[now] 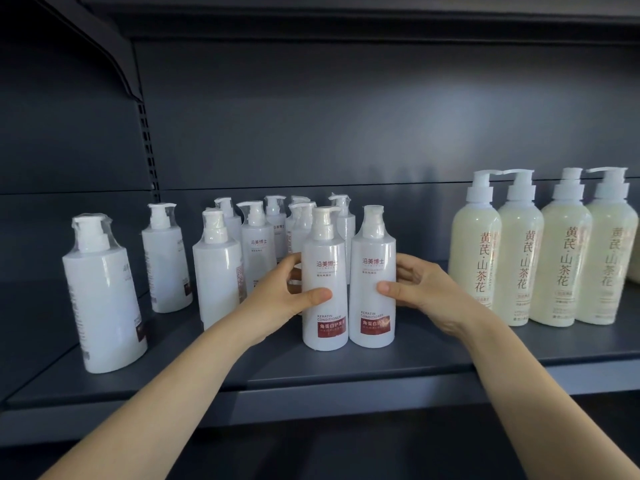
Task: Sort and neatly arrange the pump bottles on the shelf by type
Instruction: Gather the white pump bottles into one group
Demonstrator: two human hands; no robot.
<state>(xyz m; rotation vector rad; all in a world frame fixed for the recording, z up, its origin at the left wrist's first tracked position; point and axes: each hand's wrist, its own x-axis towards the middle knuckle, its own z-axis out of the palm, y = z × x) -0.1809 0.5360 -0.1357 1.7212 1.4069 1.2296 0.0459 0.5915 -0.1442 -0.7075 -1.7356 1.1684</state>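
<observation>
The left bottle (325, 244) is being held by the left grip (280, 289), with the thumb pressed on its front and the fingers curled round its back. The right bottle (373, 244) is being held in the same way by the right grip (424, 289). Both bottles are standing upright between the grips, touching each other, on the shelf (311, 370) near its front edge. Behind and left of the left grip, more white bottles (256, 247) are standing in a loose group. Right of the right grip, four cream bottles (519, 258) are standing in a row.
</observation>
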